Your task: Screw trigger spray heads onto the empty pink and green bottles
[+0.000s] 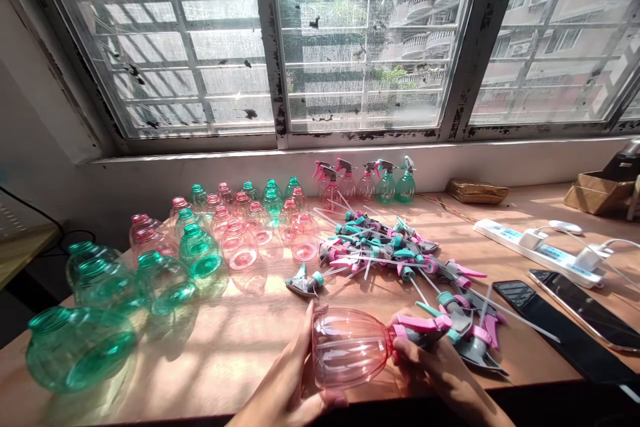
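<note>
My left hand (295, 380) cradles a clear pink bottle (350, 347) lying on its side near the table's front edge. My right hand (435, 367) grips the pink and grey trigger sprayer head (425, 328) at the bottle's neck, fingers wrapped round it. Behind lies a pile of loose trigger heads (395, 257) in pink, teal and grey with white dip tubes. One loose head (306, 283) lies apart to the left of the pile.
Several empty green and pink bottles (200, 247) stand at left on the wooden table (240, 340). Several finished spray bottles (370, 183) line the wall. A power strip (540, 250), two phones (575, 317) and a cardboard box (597, 192) are at right.
</note>
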